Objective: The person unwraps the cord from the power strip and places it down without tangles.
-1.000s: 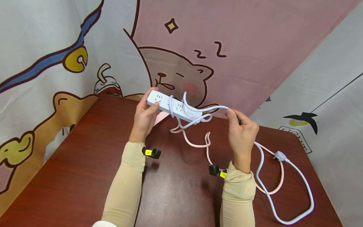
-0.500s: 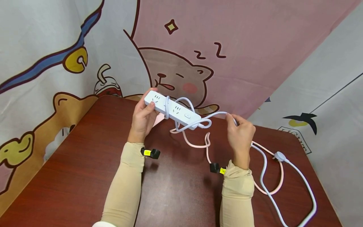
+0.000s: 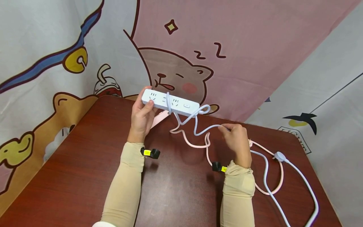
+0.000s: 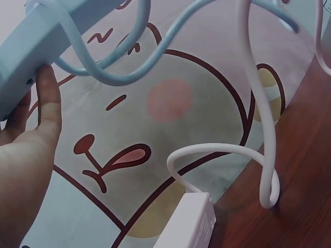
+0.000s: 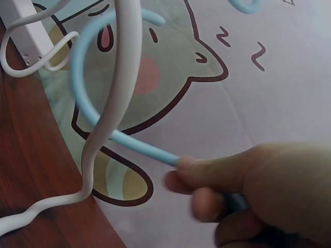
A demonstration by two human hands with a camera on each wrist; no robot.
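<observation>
My left hand (image 3: 139, 122) grips one end of a white power strip (image 3: 158, 100), thumb on its socket face, with the strip raised above the table. A pale blue-white cord (image 3: 208, 128) leaves the strip's far end, and one turn of it still circles the strip between the sockets. With thumb and fingers, my right hand (image 3: 237, 142) pinches the cord to the right of the strip. The right wrist view shows the pinched cord (image 5: 150, 151) curving away from my fingertips. Beyond my right hand the cord runs down to a plug (image 3: 280, 156) at the right.
A pink power strip (image 3: 159, 119) lies behind my left hand, partly hidden by it. Its pink cord (image 3: 195, 146) wanders across the brown table (image 3: 175, 189) and crosses the pale cord near the plug. A printed cloth (image 3: 255, 37) hangs along the back edge.
My right hand has moved down and a little left. The cord loop over the strip's switch end has come off and now hangs beneath. The strip has shifted slightly left.
</observation>
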